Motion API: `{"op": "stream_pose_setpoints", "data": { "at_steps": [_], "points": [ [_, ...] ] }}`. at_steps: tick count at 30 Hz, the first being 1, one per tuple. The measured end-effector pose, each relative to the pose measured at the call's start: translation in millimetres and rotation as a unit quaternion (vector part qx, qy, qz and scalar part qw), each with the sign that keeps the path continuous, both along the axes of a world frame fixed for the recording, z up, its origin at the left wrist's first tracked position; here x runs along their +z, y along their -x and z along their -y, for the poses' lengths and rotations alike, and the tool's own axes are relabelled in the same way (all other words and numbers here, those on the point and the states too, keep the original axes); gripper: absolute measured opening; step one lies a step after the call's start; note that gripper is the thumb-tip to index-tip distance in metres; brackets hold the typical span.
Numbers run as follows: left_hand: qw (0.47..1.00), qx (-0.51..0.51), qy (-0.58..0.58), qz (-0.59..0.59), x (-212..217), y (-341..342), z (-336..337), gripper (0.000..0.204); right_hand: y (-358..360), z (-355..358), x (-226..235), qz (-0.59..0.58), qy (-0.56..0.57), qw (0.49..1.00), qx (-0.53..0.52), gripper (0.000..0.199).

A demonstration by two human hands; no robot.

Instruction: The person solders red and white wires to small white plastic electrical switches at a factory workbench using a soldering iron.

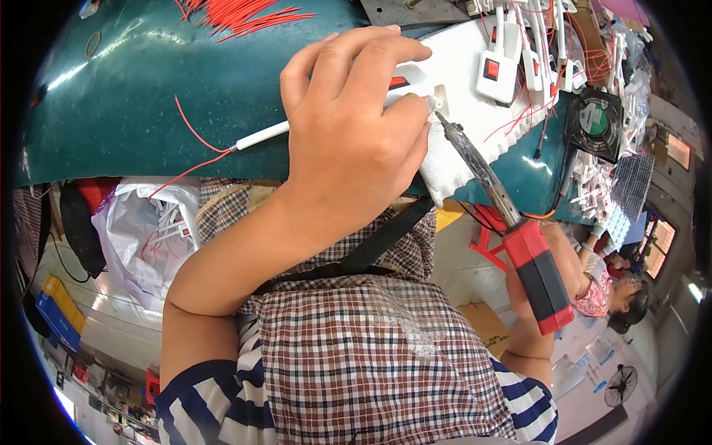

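My left hand bends over a small white plastic switch housing with a red rocker, its fingers gripping it against a white cloth. From under the hand a white cable runs left and ends in two bare-lying red wires. A soldering iron with a red and black handle slants up from the right. Its dark tip meets or nearly touches the housing's right end beside my left thumb. My right hand is wrapped round the handle, mostly hidden behind it.
Several white switch housings with red wires crowd the back right. Cut red wires lie at the back of the green tabletop. A black fan stands at right. A plastic bag hangs below left. Another person sits far right.
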State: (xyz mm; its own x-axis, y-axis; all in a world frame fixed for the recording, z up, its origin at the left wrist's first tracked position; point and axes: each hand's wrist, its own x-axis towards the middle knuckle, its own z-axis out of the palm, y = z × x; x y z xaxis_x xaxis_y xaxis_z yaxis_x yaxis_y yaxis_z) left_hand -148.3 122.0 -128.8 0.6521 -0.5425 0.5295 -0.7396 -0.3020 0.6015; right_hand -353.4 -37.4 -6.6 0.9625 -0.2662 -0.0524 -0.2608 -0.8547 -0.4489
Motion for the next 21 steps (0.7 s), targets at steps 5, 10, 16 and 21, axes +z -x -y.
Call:
{"op": "stream_pose_setpoints", "data": {
  "at_steps": [5,10,16,21],
  "points": [
    [1.0,-0.003,0.003,-0.007,1,0,0,0.016,8,-6,5,0.045,0.039,0.998,-0.029,0.019],
    [1.0,-0.003,0.0,-0.006,1,-1,0,0.016,25,-8,-21,0.124,0.094,0.969,-0.19,0.011],
    [0.998,-0.041,-0.005,-0.041,-1,-4,0,0.019,-28,-7,-54,0.341,-0.214,0.874,-0.273,0.019],
    [0.996,-0.066,0.0,-0.064,6,-11,4,0.039,-77,10,-99,0.326,0.004,0.913,-0.247,0.034]
  ]
}}
